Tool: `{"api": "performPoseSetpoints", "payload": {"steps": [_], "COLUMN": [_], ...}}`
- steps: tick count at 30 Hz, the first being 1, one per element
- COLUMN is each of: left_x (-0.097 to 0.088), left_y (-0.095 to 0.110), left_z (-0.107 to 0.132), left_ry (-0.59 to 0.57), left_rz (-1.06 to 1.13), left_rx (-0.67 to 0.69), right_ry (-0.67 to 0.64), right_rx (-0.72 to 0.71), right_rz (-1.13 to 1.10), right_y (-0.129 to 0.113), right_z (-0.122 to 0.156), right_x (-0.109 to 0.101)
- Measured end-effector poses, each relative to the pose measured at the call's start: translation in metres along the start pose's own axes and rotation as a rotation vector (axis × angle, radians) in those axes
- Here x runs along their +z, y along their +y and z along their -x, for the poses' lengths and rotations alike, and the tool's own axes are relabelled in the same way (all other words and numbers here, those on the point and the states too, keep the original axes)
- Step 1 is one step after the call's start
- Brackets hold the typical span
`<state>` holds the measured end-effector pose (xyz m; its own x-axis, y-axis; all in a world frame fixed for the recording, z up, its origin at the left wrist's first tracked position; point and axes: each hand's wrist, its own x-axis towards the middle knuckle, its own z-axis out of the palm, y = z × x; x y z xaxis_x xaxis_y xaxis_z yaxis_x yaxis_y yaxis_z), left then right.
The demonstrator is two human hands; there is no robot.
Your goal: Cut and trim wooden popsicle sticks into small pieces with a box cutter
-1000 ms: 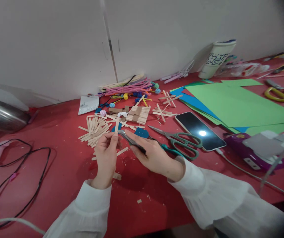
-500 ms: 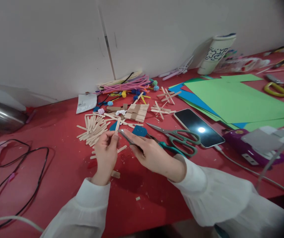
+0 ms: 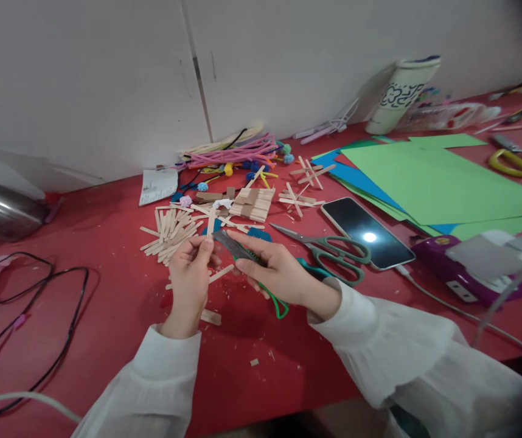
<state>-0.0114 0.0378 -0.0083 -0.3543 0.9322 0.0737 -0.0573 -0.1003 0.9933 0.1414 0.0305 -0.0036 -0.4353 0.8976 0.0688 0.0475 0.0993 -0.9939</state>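
Between the fingertips of my left hand (image 3: pixel 191 271), a wooden craft stick (image 3: pixel 211 224) is pinched upright. My right hand (image 3: pixel 279 267) is closed around what looks like a utility knife (image 3: pixel 230 244), with a flat grey metal front and a green handle ending in a loop. The knife's tip lies close beside the held stick, just above my left fingertips; whether they touch I cannot tell. Below my hands lie a loose stick (image 3: pixel 221 274) and a short piece of wood (image 3: pixel 210 317). A heap of craft sticks (image 3: pixel 170 234) lies behind my left hand.
Grey-green scissors (image 3: pixel 334 252) and a phone (image 3: pixel 365 234) lie right of my hands. Beyond are a banded stick bundle (image 3: pixel 252 204), crossed sticks (image 3: pixel 311 173), pipe cleaners (image 3: pixel 233 153) and green paper (image 3: pixel 434 182). A purple power strip (image 3: pixel 452 267) sits right; a black cable (image 3: pixel 85 304) loops left.
My right hand has turned, so the knife's flat side and green loop now show. My left hand has shifted slightly left and down with the stick.
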Motion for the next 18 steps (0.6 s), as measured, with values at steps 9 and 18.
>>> {"api": "performPoseSetpoints", "payload": {"steps": [9, 18], "left_x": [-0.002, -0.003], "left_y": [0.002, -0.001], "left_z": [0.002, 0.006], "left_ry": [-0.012, -0.015], "left_rz": [-0.043, -0.215], "left_rx": [0.051, 0.163], "right_ry": [0.132, 0.158], "right_rx": [-0.405, -0.413], "right_rz": [0.559, 0.577], "right_y": [0.012, 0.01], "right_z": [0.003, 0.005], "right_x": [0.001, 0.003]}}
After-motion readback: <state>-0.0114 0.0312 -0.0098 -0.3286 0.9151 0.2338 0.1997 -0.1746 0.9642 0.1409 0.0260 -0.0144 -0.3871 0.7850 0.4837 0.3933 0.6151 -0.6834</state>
